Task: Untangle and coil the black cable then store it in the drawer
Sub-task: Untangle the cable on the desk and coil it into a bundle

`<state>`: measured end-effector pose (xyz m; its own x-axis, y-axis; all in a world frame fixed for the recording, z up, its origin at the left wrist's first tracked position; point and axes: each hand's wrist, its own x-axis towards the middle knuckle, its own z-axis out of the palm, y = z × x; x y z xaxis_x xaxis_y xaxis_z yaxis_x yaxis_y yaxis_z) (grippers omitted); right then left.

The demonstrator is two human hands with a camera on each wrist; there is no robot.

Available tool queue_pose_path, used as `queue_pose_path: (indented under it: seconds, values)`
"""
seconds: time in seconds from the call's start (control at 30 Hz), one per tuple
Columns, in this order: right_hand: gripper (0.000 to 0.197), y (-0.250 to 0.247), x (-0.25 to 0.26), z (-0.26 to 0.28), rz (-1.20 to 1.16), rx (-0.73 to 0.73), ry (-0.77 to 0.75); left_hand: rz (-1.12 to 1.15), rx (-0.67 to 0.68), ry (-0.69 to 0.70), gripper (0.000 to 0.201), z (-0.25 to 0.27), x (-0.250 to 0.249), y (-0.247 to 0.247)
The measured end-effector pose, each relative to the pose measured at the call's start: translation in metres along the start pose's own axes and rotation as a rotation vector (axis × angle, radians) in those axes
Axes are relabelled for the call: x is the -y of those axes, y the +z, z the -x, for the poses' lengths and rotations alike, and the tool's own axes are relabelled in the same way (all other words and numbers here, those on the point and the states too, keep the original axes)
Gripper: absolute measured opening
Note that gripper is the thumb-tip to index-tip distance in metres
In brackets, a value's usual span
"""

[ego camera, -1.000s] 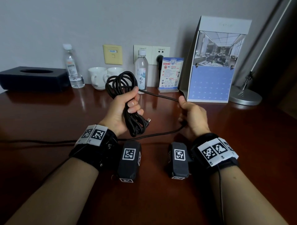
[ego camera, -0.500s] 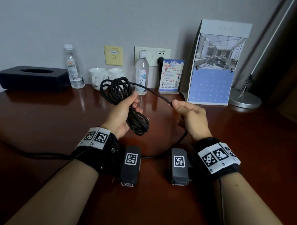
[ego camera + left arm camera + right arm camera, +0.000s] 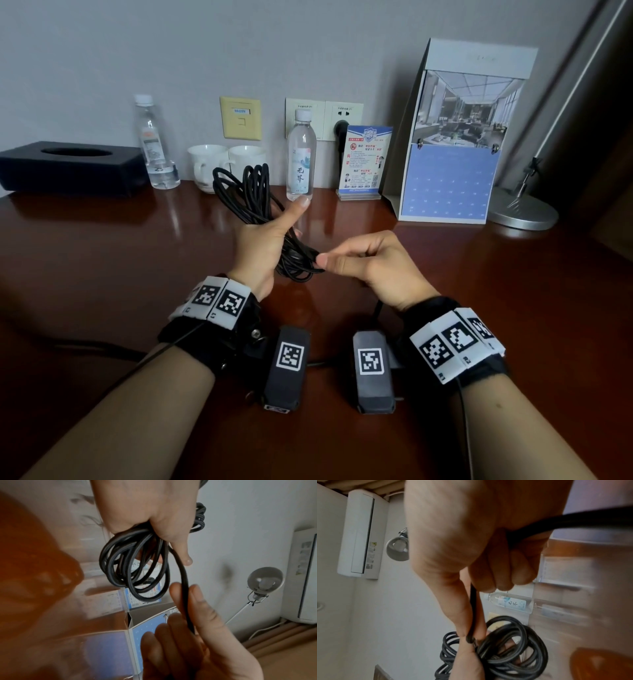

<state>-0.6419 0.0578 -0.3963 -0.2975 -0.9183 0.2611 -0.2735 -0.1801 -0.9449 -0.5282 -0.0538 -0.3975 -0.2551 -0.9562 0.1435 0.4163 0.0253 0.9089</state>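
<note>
The left hand is closed round a bundle of loops of the black cable, fingers wrapped about the middle of the coil and the thumb sticking up free; the loops stand out above and below this grip, held clear above the worktop. Just beside it, the right hand has its fingers curled and pinches a single strand of the same cable between thumb and forefinger, the fingertips touching the lower end of the coil. In the right wrist view the strand runs through the closed fist and out past the wrist. Below the hands a loose stretch of cable lies on the dark red, glossy wood surface. Farther back, along the wall, stand a black tissue box, a clear water bottle, two white cups, a second water bottle, a small printed card in a stand, a tall desk calendar and the round metal base of a lamp. Wall sockets sit on the grey wall, one with a black plug in it.
</note>
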Motion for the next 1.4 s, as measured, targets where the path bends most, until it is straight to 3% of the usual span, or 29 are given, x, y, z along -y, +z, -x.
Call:
queue_pose_path:
  seconds: [0.2,0.33,0.47,0.67,0.9,1.03,1.2,1.4]
  values:
    - [0.019,0.003,0.006,0.004,-0.021,0.106,0.088,0.078,0.031,-0.098,0.030,-0.003,0.003,0.001]
    - [0.020,0.005,0.009,0.005,0.020,0.120,0.162,0.248,0.051,-0.168,0.021,-0.001,-0.002,0.006]
    - [0.030,0.009,0.003,0.005,-0.030,0.253,0.267,0.439,0.115,-0.285,0.025,-0.002,-0.014,0.008]
    - [0.025,0.006,-0.001,0.002,-0.035,0.226,0.296,0.629,0.168,-0.408,0.016,-0.011,-0.030,-0.009]
    - [0.029,-0.003,-0.016,-0.008,-0.198,-0.013,0.288,0.573,0.345,-0.410,0.022,-0.009,-0.037,-0.013]
    - [0.028,-0.011,-0.018,-0.005,-0.254,-0.162,0.304,0.490,0.343,-0.367,0.022,-0.007,-0.039,-0.010]
    - [0.023,-0.029,-0.021,-0.008,-0.233,-0.464,0.359,0.464,0.269,-0.356,0.026,-0.013,-0.043,-0.024]
    - [0.034,-0.032,-0.022,-0.010,-0.087,-0.686,0.272,0.321,0.423,-0.481,0.026,-0.007,-0.038,-0.013]
